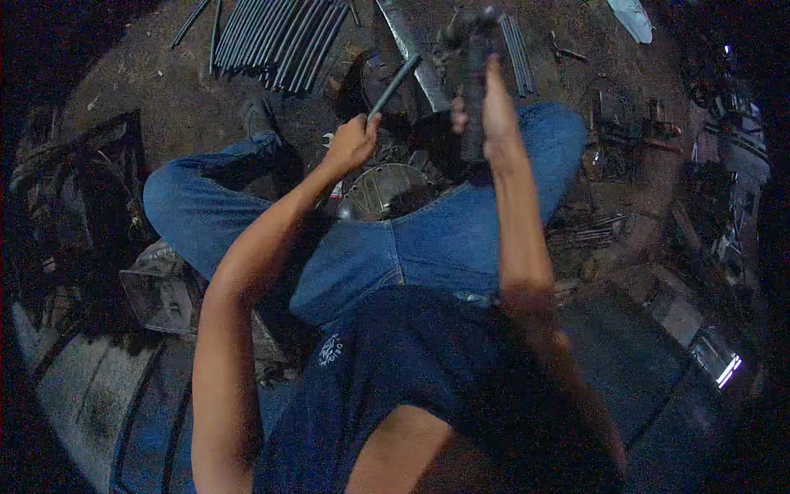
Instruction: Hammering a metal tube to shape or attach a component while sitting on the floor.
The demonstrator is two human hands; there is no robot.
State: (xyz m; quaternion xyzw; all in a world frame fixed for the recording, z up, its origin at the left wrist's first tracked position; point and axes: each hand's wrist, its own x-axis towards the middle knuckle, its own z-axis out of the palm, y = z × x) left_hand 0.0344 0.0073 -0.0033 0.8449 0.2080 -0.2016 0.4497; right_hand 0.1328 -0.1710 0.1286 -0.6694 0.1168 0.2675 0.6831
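Observation:
My left hand [352, 143] is closed around the lower end of a short grey metal rod [397, 83], which slants up and to the right in front of me. To its right, my raised right hand [498, 119] grips a long dark tool [475, 99], held nearly upright. Motion blurs that tool, so its exact kind does not show. The rod and the tool are apart. Below my left hand, between my bent legs, lies a rounded, ribbed metal part [387, 189].
A row of grey metal rods [280, 41] lies on the floor at the far left, with several more rods [517, 58] at the far right. Between them runs a flat metal strip [414, 53]. A boxy metal housing [164, 292] stands at my left; metal scrap [588, 235] lies at right.

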